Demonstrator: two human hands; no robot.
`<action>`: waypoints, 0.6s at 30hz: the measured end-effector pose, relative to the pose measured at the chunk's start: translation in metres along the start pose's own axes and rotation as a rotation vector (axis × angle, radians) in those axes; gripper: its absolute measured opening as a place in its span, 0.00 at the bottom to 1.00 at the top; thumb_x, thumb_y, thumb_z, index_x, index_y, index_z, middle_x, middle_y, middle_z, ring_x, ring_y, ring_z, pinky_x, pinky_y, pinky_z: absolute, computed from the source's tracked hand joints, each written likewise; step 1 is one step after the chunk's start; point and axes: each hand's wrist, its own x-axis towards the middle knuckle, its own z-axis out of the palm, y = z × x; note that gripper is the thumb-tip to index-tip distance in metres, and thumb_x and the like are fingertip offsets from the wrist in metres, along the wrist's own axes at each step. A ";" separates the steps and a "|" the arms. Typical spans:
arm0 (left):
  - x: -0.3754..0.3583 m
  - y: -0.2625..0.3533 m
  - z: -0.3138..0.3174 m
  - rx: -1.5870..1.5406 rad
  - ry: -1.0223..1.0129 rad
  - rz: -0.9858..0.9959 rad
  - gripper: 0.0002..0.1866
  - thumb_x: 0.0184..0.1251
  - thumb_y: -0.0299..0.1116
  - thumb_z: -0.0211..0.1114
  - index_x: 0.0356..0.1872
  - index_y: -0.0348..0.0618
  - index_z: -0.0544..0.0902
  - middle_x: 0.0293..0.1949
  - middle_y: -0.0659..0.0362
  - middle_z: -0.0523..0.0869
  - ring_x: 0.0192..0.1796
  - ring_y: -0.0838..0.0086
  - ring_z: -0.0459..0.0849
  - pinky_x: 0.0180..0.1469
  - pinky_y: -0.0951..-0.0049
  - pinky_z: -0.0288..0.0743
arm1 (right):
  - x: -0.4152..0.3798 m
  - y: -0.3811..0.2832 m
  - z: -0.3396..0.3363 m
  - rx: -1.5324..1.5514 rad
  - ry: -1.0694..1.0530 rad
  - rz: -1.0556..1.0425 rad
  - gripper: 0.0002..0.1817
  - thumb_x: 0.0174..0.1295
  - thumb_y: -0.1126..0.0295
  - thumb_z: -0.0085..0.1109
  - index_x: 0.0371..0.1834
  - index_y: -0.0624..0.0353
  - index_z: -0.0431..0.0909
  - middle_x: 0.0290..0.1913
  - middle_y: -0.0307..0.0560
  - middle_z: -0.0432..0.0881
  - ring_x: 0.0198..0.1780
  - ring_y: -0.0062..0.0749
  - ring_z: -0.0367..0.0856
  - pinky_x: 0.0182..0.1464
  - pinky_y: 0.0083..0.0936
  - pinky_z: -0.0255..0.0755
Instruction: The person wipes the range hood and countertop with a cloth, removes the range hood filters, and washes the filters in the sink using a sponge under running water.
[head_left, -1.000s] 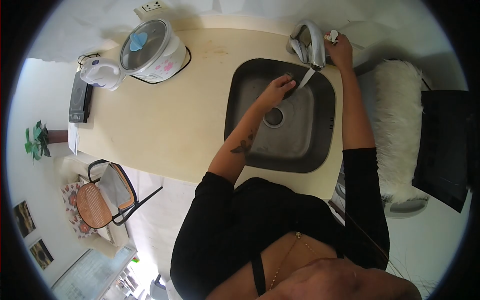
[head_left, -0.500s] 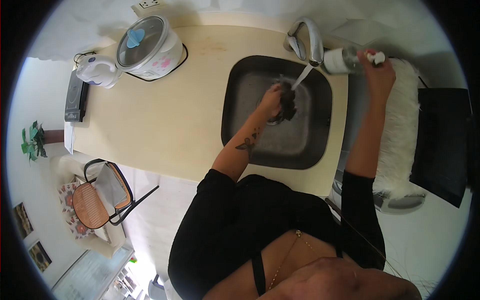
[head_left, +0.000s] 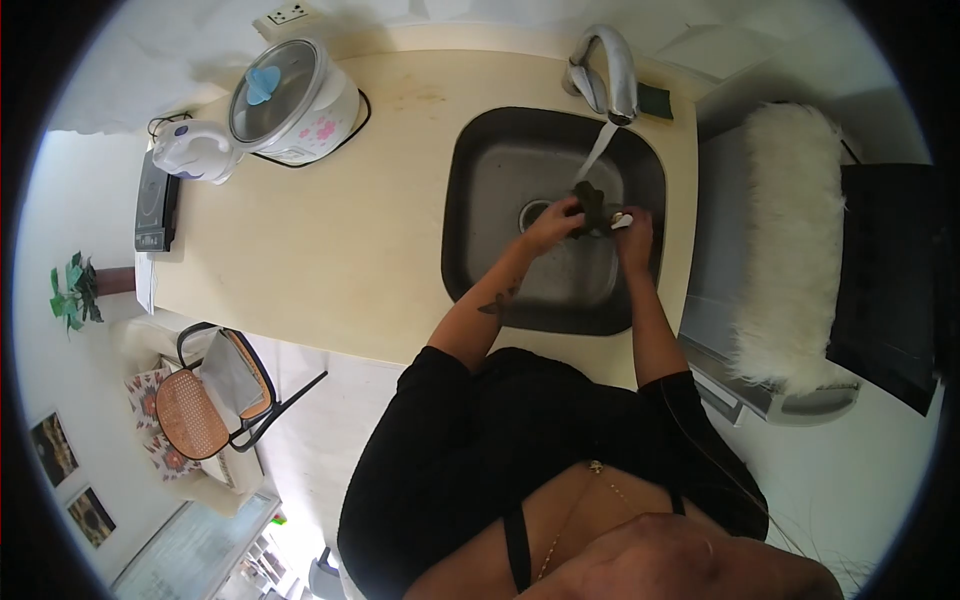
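Note:
Over the sink (head_left: 480,290), my left hand (head_left: 550,228) is closed on a dark, crumpled, rag-like thing (head_left: 588,205). The stream of water (head_left: 598,150) from the tap falls right at its upper end. Close beside it on the right, my right hand (head_left: 634,238) has its fingers curled round something with a small white part (head_left: 623,220); what that is I cannot tell. Both hands are near each other at the dark thing, and the drain (head_left: 533,213) shows just left of it.
The chrome tap (head_left: 622,85) arches over the sink's back edge, with a dark green pad (head_left: 655,102) next to it. At the left of the counter stand a lidded cooker (head_left: 318,120), a white kettle (head_left: 195,150) and a hot plate (head_left: 155,205). White fur (head_left: 790,250) lies at right.
My right hand has come from beside the tap, where it held a bottle with a white label, down into the sink. The dark thing has shifted slightly right in my left hand.

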 end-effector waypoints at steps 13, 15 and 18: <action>-0.002 -0.008 0.041 -1.014 0.183 -0.034 0.23 0.68 0.42 0.36 0.53 0.42 0.72 0.50 0.56 0.77 0.50 0.66 0.76 0.52 0.63 0.71 | 0.014 0.000 0.036 -0.053 -0.158 0.271 0.12 0.58 0.65 0.49 0.40 0.56 0.79 0.41 0.52 0.77 0.44 0.49 0.74 0.48 0.39 0.66; 0.001 -0.009 0.038 -1.032 0.224 -0.061 0.23 0.67 0.43 0.35 0.52 0.42 0.73 0.48 0.57 0.78 0.49 0.65 0.77 0.50 0.63 0.72 | 0.014 -0.003 0.036 -0.156 -0.060 0.246 0.11 0.58 0.64 0.49 0.38 0.54 0.80 0.39 0.52 0.78 0.42 0.49 0.74 0.47 0.41 0.66; -0.002 -0.015 0.038 -1.075 0.172 -0.107 0.22 0.67 0.40 0.36 0.54 0.41 0.72 0.52 0.56 0.77 0.53 0.65 0.76 0.55 0.63 0.70 | 0.012 0.006 0.034 -0.044 -0.017 0.118 0.11 0.59 0.63 0.48 0.35 0.53 0.79 0.38 0.54 0.77 0.42 0.51 0.74 0.47 0.41 0.66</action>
